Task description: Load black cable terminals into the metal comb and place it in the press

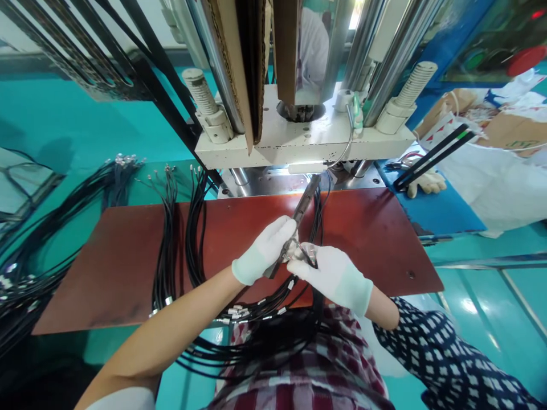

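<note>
My left hand [265,250], in a white glove, is closed around a long dark metal bar [306,200] that slants away toward the machine. Close beside it, my gloved right hand [335,276] has its fingers pinched on black cables [308,257] with shiny ends. The two hands almost meet over the red-brown board [363,228]. More black cables with white tags [239,312] drape across my lap. My fingers partly hide the cable ends and the lower part of the bar.
A machine with a white plate [252,155] and metal columns stands just beyond the board. Black cable bundles [195,233] lie at the left. On the right, a blue surface [459,213] holds a work glove [429,183]. A red button [525,61] sits at upper right.
</note>
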